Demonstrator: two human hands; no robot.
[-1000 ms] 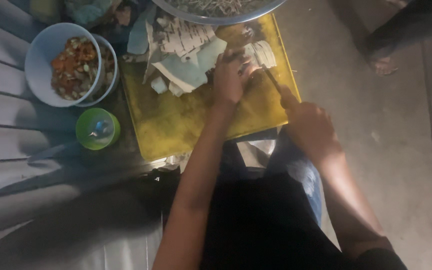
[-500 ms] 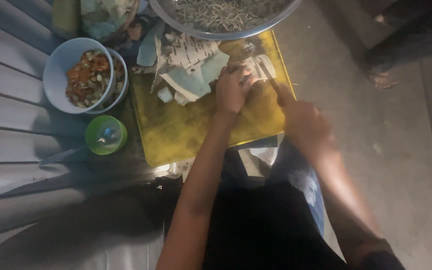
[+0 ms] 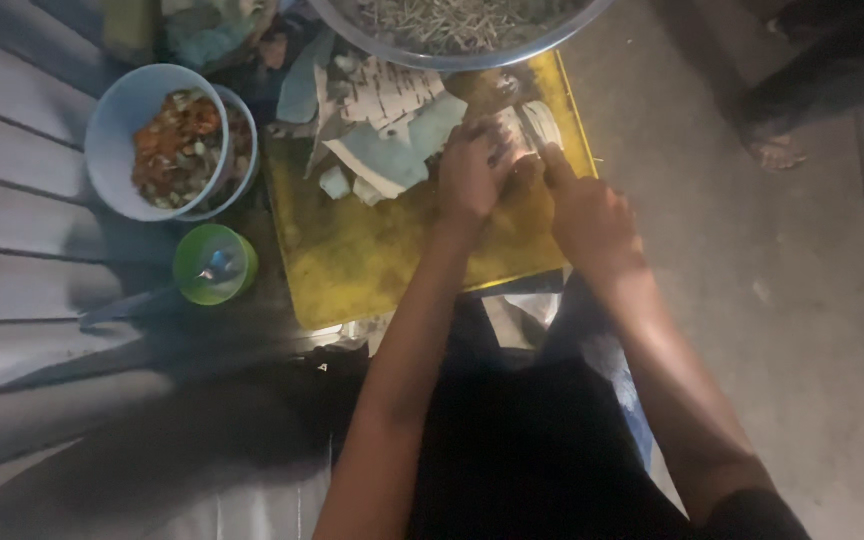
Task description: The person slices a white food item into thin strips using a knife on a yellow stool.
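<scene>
The head view looks down on a dim grey concrete floor [image 3: 752, 300] with a ridged grey sheet [image 3: 22, 250] to the left. The left hand [image 3: 472, 175] presses curled fingers onto a pale sliced piece of food [image 3: 527, 130] on the yellow rectangular cutting board [image 3: 372, 265]. The right hand [image 3: 587, 215] is closed, forefinger extended beside that food; what it grips cannot be told. Beyond the fingertips sits 1 wide metal bowl [image 3: 512, 55]; left of them, pale cut scraps [image 3: 382, 130], 1 light blue bowl of chopped vegetables [image 3: 122, 130] and 1 green cup [image 3: 214, 265].
</scene>
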